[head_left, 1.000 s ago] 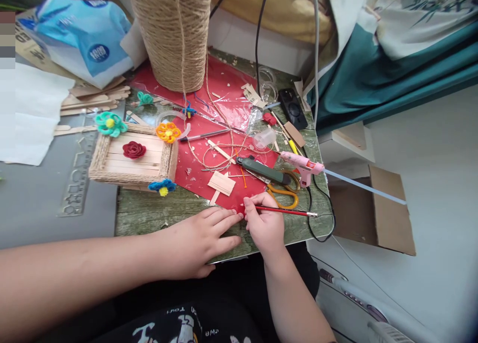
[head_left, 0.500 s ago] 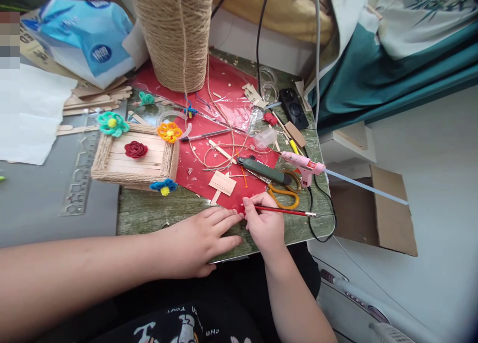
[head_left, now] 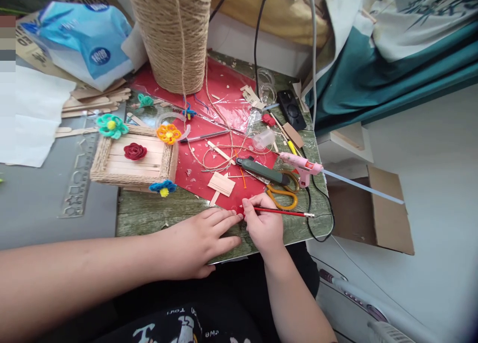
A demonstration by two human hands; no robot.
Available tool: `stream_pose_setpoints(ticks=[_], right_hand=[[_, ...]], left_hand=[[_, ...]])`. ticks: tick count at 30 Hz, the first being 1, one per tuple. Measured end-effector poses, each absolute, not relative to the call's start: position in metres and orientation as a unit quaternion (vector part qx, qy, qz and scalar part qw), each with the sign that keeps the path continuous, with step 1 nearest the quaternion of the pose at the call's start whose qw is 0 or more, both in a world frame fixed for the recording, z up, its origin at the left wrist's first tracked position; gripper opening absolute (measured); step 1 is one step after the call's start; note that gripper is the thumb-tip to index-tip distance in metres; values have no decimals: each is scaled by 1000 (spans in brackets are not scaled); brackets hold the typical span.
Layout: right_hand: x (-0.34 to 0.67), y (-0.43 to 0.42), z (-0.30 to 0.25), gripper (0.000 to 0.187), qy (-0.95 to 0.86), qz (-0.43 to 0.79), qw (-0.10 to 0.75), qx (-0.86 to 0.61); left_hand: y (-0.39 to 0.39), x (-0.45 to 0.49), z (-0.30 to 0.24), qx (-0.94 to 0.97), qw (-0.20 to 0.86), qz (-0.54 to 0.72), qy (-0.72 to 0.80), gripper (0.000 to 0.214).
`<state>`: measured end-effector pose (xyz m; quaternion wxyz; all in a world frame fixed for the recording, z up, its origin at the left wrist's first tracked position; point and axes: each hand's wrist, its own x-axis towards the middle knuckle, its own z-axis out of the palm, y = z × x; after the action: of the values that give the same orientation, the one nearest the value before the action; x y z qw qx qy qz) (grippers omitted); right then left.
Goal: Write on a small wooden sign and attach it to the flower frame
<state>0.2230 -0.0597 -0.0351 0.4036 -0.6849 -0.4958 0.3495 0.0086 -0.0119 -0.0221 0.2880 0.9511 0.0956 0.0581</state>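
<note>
My right hand is closed round a red pencil near the table's front edge, its eraser end pointing right. My left hand lies flat, fingers stretched toward the pencil's tip, at the corner of a red sheet. Just beyond the fingers is a small sign made of craft sticks. To the left stands a craft-stick box edged with twine. It bears a dark red rose and green, orange and blue flowers. What the pencil tip touches is hidden by my fingers.
A pink glue gun, orange-handled scissors and a dark green cutter-like tool lie right of centre. A big twine spool stands behind. A clear stencil ruler rests on a grey mat. Cables hang at the back.
The whole view has shifted very slightly. Both hands and the pencil keep their places on the table.
</note>
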Motion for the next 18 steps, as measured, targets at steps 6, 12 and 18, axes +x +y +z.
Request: stream_pose_setpoints(ticks=[6,12,18], right_hand=[[222,-59,-31,26,-489,367,388,-689],[221,-57,-31,27,-500,336,394,-694],[219,-56,-31,28,-527,292,400,-691]], left_hand=[[-13,9,-22,951,286,61,98,71],[-13,9,-22,950,290,62,100,71],[-11,9,-21,952,285,55,97,71]])
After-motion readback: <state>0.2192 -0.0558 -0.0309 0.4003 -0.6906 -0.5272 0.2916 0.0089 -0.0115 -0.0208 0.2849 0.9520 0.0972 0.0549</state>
